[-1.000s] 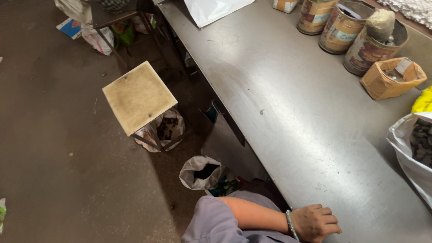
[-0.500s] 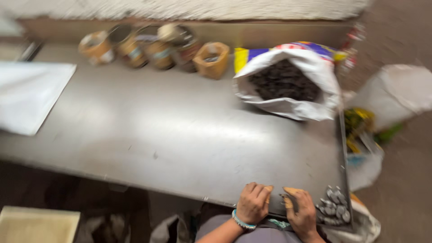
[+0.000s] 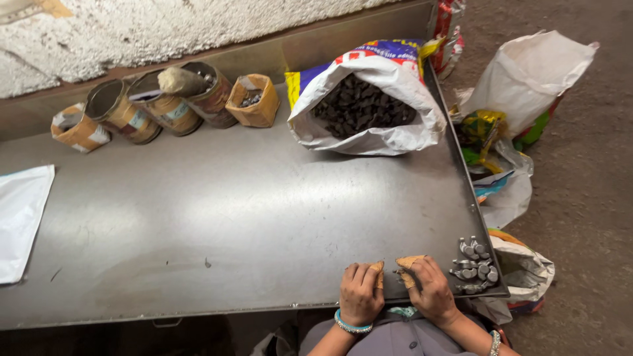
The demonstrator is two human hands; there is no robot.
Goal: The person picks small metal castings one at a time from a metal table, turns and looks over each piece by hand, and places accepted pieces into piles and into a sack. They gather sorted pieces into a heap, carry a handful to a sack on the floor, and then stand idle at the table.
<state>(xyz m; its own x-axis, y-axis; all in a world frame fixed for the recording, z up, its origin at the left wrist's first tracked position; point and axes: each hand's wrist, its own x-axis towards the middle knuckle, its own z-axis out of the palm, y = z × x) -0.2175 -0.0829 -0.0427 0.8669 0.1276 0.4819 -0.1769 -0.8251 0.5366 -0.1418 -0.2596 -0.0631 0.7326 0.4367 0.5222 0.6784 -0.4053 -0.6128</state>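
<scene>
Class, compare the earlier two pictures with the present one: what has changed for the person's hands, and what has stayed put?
One second ago only one hand rested at the table edge. The view then swung right, and now the left hand and right hand lie together beside the small metal parts, fingers touching tan pieces. The open sack, tins and metal table stayed put.

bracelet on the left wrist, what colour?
Light blue, a beaded bracelet on the left hand, best seen in the head view.
</scene>
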